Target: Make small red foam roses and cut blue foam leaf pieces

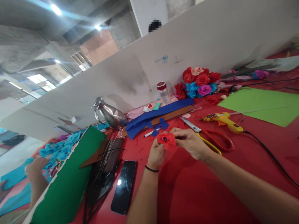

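A red paper flower (167,141) with a dark blue centre is held up between both hands, above the red table. My left hand (156,153), with a black band at the wrist, closes on it from below and behind, most of its fingers hidden. On the other side my right hand (190,141) pinches the flower's outer petal between thumb and fingers. Just beyond the hands lie scissors (217,141) with red and yellow handles, blue paper petals (163,123) and a white stick or pen (149,133).
A yellow glue gun (224,121) and green sheet (263,104) lie right. Behind are a paper-flower bouquet (201,81), lidded jar (163,91), blue paper strips (158,115) and metal jug (111,113). Left are a phone (123,186), wires and a green board (67,183); beyond, another person's hand (37,168).
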`<state>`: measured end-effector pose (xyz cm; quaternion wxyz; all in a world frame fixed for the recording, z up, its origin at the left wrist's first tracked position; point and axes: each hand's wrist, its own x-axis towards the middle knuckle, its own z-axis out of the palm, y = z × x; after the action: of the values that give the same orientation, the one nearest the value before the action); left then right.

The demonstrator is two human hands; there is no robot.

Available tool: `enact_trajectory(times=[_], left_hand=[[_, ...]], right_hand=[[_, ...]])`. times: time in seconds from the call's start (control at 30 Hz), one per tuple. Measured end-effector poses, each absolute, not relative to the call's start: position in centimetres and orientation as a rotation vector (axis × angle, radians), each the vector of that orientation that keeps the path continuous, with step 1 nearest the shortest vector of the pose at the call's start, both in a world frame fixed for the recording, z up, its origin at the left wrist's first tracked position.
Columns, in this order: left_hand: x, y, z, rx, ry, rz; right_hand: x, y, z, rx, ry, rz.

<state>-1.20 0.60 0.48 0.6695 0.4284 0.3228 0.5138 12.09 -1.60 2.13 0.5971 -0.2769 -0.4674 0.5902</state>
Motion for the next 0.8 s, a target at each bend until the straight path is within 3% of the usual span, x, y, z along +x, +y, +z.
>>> enact_trajectory(times=[0.63, 0.8], left_hand=[[-1.0, 0.4, 1.2, 1.447, 0.916, 1.396], [-1.0, 0.8, 0.5, 1.369, 0.919, 1.335]], right_hand=[[11.9, -1.0, 1.9, -0.679, -0.576, 1.579], [11.9, -1.0, 1.6, -0.783, -0.660, 1.474]])
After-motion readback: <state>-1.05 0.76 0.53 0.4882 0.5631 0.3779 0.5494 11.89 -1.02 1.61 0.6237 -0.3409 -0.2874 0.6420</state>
